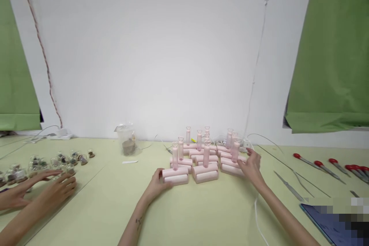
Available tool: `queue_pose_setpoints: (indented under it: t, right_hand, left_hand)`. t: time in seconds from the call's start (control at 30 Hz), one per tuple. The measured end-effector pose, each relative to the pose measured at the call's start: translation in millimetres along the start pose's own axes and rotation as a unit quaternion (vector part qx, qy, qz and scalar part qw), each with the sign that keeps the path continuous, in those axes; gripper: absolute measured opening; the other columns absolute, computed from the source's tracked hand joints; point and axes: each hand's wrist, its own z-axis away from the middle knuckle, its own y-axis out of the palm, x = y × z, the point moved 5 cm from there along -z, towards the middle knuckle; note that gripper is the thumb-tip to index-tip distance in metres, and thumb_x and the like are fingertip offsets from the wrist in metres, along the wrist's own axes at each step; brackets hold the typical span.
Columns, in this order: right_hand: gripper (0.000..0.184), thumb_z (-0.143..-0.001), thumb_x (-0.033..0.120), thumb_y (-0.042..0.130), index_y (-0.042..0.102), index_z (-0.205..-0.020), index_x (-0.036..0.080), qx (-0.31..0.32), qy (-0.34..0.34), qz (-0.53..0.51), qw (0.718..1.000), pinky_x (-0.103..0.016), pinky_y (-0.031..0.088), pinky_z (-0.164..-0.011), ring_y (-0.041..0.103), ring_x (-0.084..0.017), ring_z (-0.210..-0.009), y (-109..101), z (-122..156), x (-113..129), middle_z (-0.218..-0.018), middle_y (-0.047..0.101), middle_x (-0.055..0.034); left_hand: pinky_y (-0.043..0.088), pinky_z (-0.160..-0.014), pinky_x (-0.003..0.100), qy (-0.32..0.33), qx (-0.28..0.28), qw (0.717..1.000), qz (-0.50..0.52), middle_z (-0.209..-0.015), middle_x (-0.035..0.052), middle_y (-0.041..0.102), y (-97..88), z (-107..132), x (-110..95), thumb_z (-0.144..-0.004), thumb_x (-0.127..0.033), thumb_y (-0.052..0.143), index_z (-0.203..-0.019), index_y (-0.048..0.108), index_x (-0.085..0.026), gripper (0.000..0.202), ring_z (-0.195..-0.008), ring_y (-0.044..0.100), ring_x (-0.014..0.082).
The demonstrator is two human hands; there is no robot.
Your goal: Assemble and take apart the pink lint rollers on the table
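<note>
Nearest, at lower right, a phone (323, 223) lies flat on the pale green surface (106, 203), perhaps set aside to leave elbow room; a white cable (256, 215) trails beside the right forearm. Left hand (157, 185): thumb low on the near side, fingers round the left end of the front-left pink block (175, 179); grip looks closed on it, likely taking the end so as to miss the clear tube (175, 157) standing on top. Off to the left, another person's hands (62, 189) are among small glass jars (43, 162), well apart from this group. Right hand (251, 166): thumb at the right end of the front-right pink block (230, 166), fingers spread apart, grip looser, probably just steadying the outer end. Between the two hands sits the middle pink block (206, 174), more blocks crowded behind; low, broad shapes, which should help the tubes stay upright. Right side: a slim metal tool (288, 186), then red-ended tools (328, 171) laid out, presumably within reach. Farther left, a white strip (130, 162) lies before a plastic cup (128, 146). Last, a power strip (61, 135) against the white wall (178, 57), seemingly tucked back there; green curtains (331, 65) either side.
</note>
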Motion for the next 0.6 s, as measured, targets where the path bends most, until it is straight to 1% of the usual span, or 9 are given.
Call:
queue_pose_setpoints:
  t: [0.03, 0.1, 0.17, 0.23, 0.27, 0.37, 0.47, 0.53, 0.6]
  right_hand:
    - [0.052, -0.06, 0.031, 0.051, 0.037, -0.107, 0.013, -0.002, -0.01, -0.008, 1.0, -0.052, 0.026, -0.088, 0.034, -0.034, -0.104, -4, 7, 8, -0.107, 0.038, -0.0157]
    - [0.04, -0.064, 0.032, 0.048, 0.043, -0.102, 0.018, 0.024, -0.037, -0.027, 0.999, -0.047, 0.03, -0.088, 0.038, -0.03, -0.102, -10, 21, 28, -0.105, 0.042, -0.0114]
    - [0.025, -0.066, 0.031, 0.048, 0.052, -0.089, 0.023, 0.091, -0.05, -0.058, 0.993, -0.04, 0.035, -0.087, 0.044, -0.025, -0.097, -10, 35, 47, -0.097, 0.048, -0.0062]
    - [0.013, -0.066, 0.032, 0.051, 0.055, -0.075, 0.024, 0.164, -0.03, -0.094, 0.981, -0.037, 0.038, -0.082, 0.049, -0.023, -0.088, -6, 46, 60, -0.087, 0.052, -0.0038]
    - [0.011, -0.066, 0.033, 0.052, 0.055, -0.072, 0.024, 0.192, -0.011, -0.11, 0.975, -0.036, 0.04, -0.078, 0.051, -0.022, -0.083, -3, 50, 63, -0.084, 0.053, -0.0035]
    - [0.019, -0.068, 0.04, 0.053, 0.055, -0.075, 0.022, 0.235, 0.044, -0.14, 0.961, -0.034, 0.044, -0.068, 0.053, -0.019, -0.07, 6, 60, 67, -0.079, 0.055, -0.003]
    - [0.033, -0.072, 0.047, 0.051, 0.052, -0.092, 0.021, 0.269, 0.09, -0.168, 0.944, -0.032, 0.047, -0.063, 0.056, -0.016, -0.067, 14, 71, 70, -0.08, 0.057, -0.0027]
    - [0.04, -0.075, 0.05, 0.048, 0.048, -0.103, 0.022, 0.313, 0.125, -0.197, 0.921, -0.03, 0.048, -0.056, 0.057, -0.014, -0.06, 20, 81, 76, -0.08, 0.058, -0.002]
    - [0.044, -0.074, 0.05, 0.05, 0.045, -0.108, 0.022, 0.353, 0.176, -0.245, 0.886, -0.028, 0.049, -0.05, 0.057, -0.013, -0.053, 24, 93, 83, -0.074, 0.058, 0.0004]
  left_hand:
    - [0.043, -0.077, 0.034, -0.001, 0.008, 1.0, 0.012, -0.084, 0.0048, 0.06, -0.8, 1, -3, -0.045, -0.026, 0.074, -0.085, 0.049, -0.017, 0.048, -0.086, 0.055, 0.024]
    - [0.044, -0.073, 0.032, -0.006, 0.014, 0.999, 0.04, -0.083, 0.0045, 0.061, -3.9, 5, -11, -0.047, -0.028, 0.074, -0.086, 0.05, -0.017, 0.047, -0.083, 0.056, 0.023]
    - [0.045, -0.071, 0.031, -0.015, 0.014, 0.997, 0.072, -0.087, 0.0053, 0.061, -7.6, 7, -19, -0.053, -0.032, 0.071, -0.091, 0.05, -0.016, 0.047, -0.083, 0.057, 0.022]
    - [0.046, -0.071, 0.03, -0.025, 0.014, 0.994, 0.103, -0.087, 0.0055, 0.061, -8.9, 9, -25, -0.061, -0.037, 0.065, -0.094, 0.051, -0.016, 0.042, -0.083, 0.058, 0.0214]
    - [0.046, -0.07, 0.03, -0.03, 0.016, 0.993, 0.117, -0.085, 0.0053, 0.062, -8.0, 10, -27, -0.064, -0.038, 0.062, -0.093, 0.052, -0.015, 0.039, -0.083, 0.058, 0.0214]
    - [0.047, -0.068, 0.03, -0.043, 0.022, 0.988, 0.149, -0.078, 0.0056, 0.063, 1.5, 14, -32, -0.068, -0.041, 0.055, -0.087, 0.055, -0.014, 0.033, -0.079, 0.06, 0.0225]
    - [0.047, -0.068, 0.032, -0.066, 0.046, 0.979, 0.187, -0.08, 0.0082, 0.066, 20.8, 23, -35, -0.07, -0.045, 0.049, -0.089, 0.056, -0.014, 0.037, -0.079, 0.061, 0.0247]
    - [0.047, -0.07, 0.034, -0.084, 0.083, 0.971, 0.209, -0.083, 0.0099, 0.066, 36.2, 30, -37, -0.069, -0.046, 0.051, -0.09, 0.057, -0.013, 0.04, -0.08, 0.061, 0.0262]
    - [0.047, -0.07, 0.034, -0.095, 0.12, 0.966, 0.21, -0.084, 0.0104, 0.067, 48.9, 36, -37, -0.067, -0.046, 0.055, -0.091, 0.057, -0.012, 0.041, -0.08, 0.061, 0.0265]
